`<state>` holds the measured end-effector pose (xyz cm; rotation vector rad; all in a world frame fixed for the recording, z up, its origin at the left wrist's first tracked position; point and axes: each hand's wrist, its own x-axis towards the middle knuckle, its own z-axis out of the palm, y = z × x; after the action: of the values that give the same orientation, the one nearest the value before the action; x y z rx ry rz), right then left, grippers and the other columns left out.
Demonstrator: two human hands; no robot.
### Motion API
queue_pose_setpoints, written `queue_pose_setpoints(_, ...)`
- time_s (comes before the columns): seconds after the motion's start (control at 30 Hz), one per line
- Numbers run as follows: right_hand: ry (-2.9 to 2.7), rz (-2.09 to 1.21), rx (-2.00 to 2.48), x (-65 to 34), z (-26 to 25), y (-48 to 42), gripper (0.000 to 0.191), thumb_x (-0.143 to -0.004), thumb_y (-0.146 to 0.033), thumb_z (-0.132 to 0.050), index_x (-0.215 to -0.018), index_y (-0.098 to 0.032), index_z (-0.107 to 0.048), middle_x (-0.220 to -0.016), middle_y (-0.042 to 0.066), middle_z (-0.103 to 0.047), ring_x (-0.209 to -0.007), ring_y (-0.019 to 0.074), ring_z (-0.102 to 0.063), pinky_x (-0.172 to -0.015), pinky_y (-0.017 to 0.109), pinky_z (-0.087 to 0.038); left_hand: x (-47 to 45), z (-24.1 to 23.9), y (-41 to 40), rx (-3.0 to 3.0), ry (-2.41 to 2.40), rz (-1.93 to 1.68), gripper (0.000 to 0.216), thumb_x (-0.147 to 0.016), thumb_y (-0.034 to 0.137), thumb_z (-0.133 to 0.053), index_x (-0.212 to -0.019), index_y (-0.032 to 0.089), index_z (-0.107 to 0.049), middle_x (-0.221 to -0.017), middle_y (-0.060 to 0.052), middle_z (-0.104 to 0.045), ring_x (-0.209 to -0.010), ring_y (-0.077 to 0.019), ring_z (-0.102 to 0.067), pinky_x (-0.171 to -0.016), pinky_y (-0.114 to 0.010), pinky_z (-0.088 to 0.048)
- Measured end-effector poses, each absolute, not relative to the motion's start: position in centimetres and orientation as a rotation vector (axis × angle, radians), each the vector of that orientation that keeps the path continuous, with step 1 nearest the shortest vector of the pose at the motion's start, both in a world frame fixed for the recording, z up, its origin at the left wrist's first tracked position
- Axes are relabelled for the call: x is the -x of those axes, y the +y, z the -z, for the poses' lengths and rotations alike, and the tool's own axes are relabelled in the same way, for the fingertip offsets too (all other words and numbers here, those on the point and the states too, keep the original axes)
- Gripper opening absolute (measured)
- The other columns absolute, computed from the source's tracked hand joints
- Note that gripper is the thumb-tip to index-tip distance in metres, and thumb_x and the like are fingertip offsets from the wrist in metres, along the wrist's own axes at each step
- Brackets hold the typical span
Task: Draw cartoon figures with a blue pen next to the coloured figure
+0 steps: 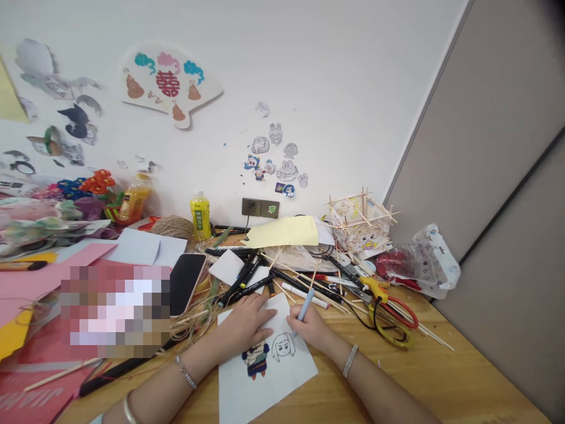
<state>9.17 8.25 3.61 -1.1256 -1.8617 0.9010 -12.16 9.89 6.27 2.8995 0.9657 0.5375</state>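
Observation:
A white sheet of paper (247, 397) lies on the wooden table in front of me. It bears a coloured figure (256, 366) in dark blue and orange, and beside that an uncoloured line drawing of a long-haired head (283, 346). My left hand (245, 324) rests flat on the sheet with fingers stretched out, covering the top of the coloured figure. Wrapped round a light blue pen (306, 304), my right hand (311, 327) sits at the sheet's right edge, close to the head drawing. The pen's tip is hard to make out behind the fingers.
Markers (247, 271) and thin sticks crowd the table behind the sheet. To the right lie scissors (399, 315), a yellow glue gun (375, 288) and a plastic bag (435, 259). A phone (187, 284), twine (170, 227) and coloured paper (48, 274) are on the left.

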Motion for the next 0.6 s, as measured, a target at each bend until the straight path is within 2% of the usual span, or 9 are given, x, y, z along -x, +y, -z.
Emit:
queue_pose_setpoints(0.13, -1.685, -0.980, 1.151, -9.5, -4.1, 8.4, 0.029, -0.077, -0.027, -0.050, -0.053, -0.021, -0.035, -0.049, -0.007, -0.033, -0.048, 0.0094, -0.035, -0.047, 0.021, -0.030, 12.4, -6.6, 10.1, -2.809, 1.039, -0.581, 0.030, -0.082, 0.023, -0.053, -0.113, 0.024, -0.057, -0.117, -0.010, -0.053, -0.105, -0.0261, -0.050, -0.090, -0.039, -0.041)
queue_pose_setpoints(0.3, -1.399, -0.764, 1.151, -11.1, -5.2, 9.5, 0.032, -0.081, -0.039, -0.050, -0.056, -0.021, -0.043, -0.047, -0.006, -0.040, -0.047, 0.0105, -0.039, -0.047, 0.022, -0.031, 12.9, -6.9, 11.0, -2.648, 1.191, -0.608, 0.037, -0.080, 0.013, -0.047, -0.115, 0.020, -0.056, -0.116, -0.009, -0.055, -0.105, -0.0227, -0.052, -0.092, -0.034, -0.041)
queue_pose_setpoints(0.47, -1.267, -0.612, 1.160, -12.3, -5.7, 10.2, 0.036, -0.081, -0.044, -0.050, -0.055, -0.021, -0.041, -0.047, -0.006, -0.040, -0.046, 0.0111, -0.038, -0.046, 0.022, -0.030, 12.8, -6.9, 11.4, -2.628, 1.316, -0.513, 0.036, -0.080, 0.014, -0.045, -0.113, 0.018, -0.058, -0.104, -0.009, -0.060, -0.102, -0.0236, -0.053, -0.091, -0.036, -0.040)
queue_pose_setpoints(0.6, -1.223, -0.565, 1.171, -12.3, -5.5, 10.4, 0.035, -0.081, -0.047, -0.050, -0.058, -0.021, -0.044, -0.048, -0.006, -0.041, -0.047, 0.0118, -0.039, -0.046, 0.022, -0.031, 12.9, -7.0, 11.3, -2.614, 1.318, -0.507, 0.029, -0.082, 0.022, -0.047, -0.107, 0.020, -0.062, -0.097, -0.008, -0.061, -0.097, -0.0232, -0.054, -0.087, -0.035, -0.041)
